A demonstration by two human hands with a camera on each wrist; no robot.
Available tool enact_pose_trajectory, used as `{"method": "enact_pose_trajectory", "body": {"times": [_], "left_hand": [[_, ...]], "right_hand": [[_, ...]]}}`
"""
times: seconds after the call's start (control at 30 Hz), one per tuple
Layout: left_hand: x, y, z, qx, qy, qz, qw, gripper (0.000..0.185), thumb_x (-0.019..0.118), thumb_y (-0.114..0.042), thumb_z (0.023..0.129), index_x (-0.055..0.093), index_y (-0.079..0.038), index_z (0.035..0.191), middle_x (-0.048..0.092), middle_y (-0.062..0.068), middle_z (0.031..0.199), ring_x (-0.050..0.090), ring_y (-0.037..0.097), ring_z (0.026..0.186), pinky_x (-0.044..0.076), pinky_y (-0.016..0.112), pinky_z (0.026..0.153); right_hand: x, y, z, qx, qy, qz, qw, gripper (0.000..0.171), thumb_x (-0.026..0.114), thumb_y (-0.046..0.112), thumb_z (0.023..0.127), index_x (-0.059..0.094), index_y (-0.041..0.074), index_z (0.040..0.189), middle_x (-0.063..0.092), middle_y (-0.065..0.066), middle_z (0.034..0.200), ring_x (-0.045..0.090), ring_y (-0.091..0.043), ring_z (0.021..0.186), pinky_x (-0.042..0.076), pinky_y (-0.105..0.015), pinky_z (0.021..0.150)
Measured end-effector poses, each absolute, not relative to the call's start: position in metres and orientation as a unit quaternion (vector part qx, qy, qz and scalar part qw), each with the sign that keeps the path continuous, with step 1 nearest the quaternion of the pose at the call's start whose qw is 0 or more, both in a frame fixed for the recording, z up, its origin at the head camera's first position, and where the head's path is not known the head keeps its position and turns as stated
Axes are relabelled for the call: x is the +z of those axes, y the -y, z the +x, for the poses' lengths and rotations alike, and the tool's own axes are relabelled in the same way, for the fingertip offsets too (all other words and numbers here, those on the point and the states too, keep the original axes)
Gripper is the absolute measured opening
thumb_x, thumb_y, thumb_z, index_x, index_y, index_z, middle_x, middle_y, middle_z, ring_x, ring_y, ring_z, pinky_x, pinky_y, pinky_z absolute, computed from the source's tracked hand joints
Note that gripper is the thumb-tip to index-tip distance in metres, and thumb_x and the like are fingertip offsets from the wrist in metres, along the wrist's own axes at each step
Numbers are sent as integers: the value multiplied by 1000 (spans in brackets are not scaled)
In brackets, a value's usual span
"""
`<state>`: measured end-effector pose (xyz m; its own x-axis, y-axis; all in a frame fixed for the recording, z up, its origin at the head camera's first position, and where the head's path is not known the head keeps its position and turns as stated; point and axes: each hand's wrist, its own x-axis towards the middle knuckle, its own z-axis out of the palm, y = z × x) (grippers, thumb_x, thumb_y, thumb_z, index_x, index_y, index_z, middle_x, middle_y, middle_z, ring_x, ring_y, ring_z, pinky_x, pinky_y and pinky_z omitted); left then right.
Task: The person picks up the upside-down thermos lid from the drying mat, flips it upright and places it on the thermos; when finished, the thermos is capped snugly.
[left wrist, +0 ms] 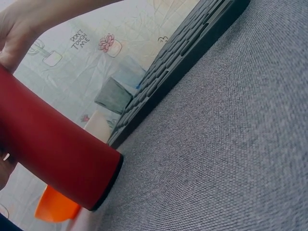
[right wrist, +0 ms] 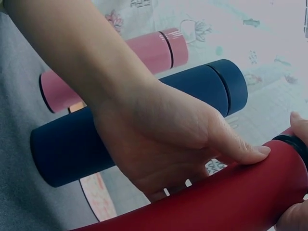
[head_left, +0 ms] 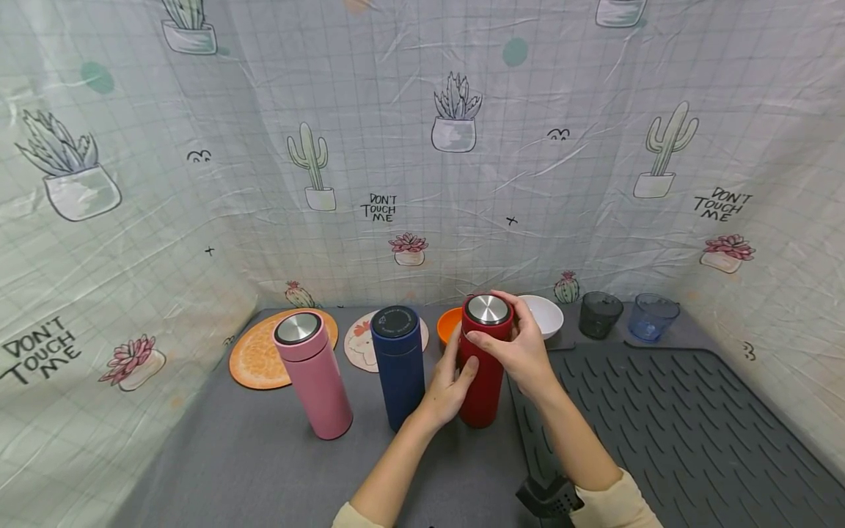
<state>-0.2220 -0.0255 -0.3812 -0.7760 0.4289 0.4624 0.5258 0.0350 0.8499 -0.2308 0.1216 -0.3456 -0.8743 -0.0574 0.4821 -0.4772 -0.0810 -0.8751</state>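
Note:
A red thermos bottle (head_left: 482, 392) stands upright on the grey cloth, its steel-topped lid (head_left: 488, 309) facing up. My left hand (head_left: 444, 394) grips the body from the left, thumb across the front. My right hand (head_left: 526, 356) holds the lid area, thumb in front and fingers behind. In the right wrist view, a black ring (right wrist: 291, 140) shows between the red body and the lid. Just left of my left hand is a dark blue thermos bottle (head_left: 400, 381), also upright. Farther left stands a pink thermos bottle (head_left: 323, 392) with a steel-topped lid.
Behind the bottles lie an orange-slice placemat (head_left: 254, 356) and a round patterned mat (head_left: 359, 348). An orange bowl (head_left: 449, 323) and a white bowl (head_left: 548, 317) sit behind the red bottle. A dark ribbed mat (head_left: 660, 425), a black cup (head_left: 599, 317) and a blue cup (head_left: 652, 319) are at right.

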Motion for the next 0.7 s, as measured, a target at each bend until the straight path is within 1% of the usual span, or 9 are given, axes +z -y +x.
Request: {"method": "enact_pose_trajectory", "body": {"times": [0.07,0.17,0.27,0.33,0.4,0.47,0.53,0.63,0.7], "left_hand": [[-381,25,-222,-610,719,-332,39,62,39,-29,98,7,-5,146,25,18,146,34,29,128,32,43,102],[-381,25,-222,-612,718,-330,38,63,38,-30,98,7,-5,146,25,18,146,34,29,128,32,44,102],[-381,26,-223,-614,715,-332,37,62,38,-30,98,6,-5,146,26,18,145,35,30,127,32,44,101],[-381,26,-223,-615,714,-333,37,62,37,-30,99,6,-5,146,27,18,145,36,30,127,33,43,101],[-381,25,-223,-614,714,-335,40,63,38,-30,98,6,-5,146,26,18,145,35,29,127,32,43,101],[-381,25,-223,-612,715,-334,41,63,38,-30,98,6,-5,146,26,18,145,35,29,128,32,43,101],[-381,25,-222,-611,716,-334,42,63,38,-30,98,7,-5,146,26,18,145,34,29,128,32,43,101],[-380,25,-222,-613,715,-334,42,63,38,-30,98,6,-4,146,26,18,145,34,30,128,32,44,102],[-380,25,-222,-616,713,-334,41,63,38,-30,98,6,-4,146,27,18,145,34,30,128,32,44,102]], "right_hand": [[-345,-122,-231,708,661,204,144,64,68,-5,77,35,0,132,46,-16,123,52,-20,104,48,-26,84],[-346,-123,-231,704,661,220,136,58,59,-3,84,31,0,135,44,-18,125,52,-18,104,46,-25,85],[-346,-125,-232,706,654,237,129,56,52,-2,86,29,-1,137,43,-19,126,52,-17,104,46,-24,86],[-346,-125,-232,713,645,245,127,56,53,-3,86,29,-1,136,43,-16,125,51,-17,105,46,-25,86],[-346,-125,-232,724,633,242,128,58,57,-6,83,30,-1,134,43,-14,124,51,-19,105,47,-27,85],[-345,-125,-232,730,628,236,129,61,60,-9,80,29,-1,132,43,-13,123,50,-20,106,47,-27,85],[-345,-125,-232,729,633,229,124,62,60,-8,81,28,0,133,42,-14,124,50,-20,106,47,-27,85],[-344,-127,-231,722,641,240,105,57,49,-1,88,23,1,139,39,-17,128,48,-18,108,45,-26,88],[-344,-129,-232,719,640,255,94,53,41,3,91,22,-1,140,38,-19,129,48,-18,108,44,-25,88]]}}
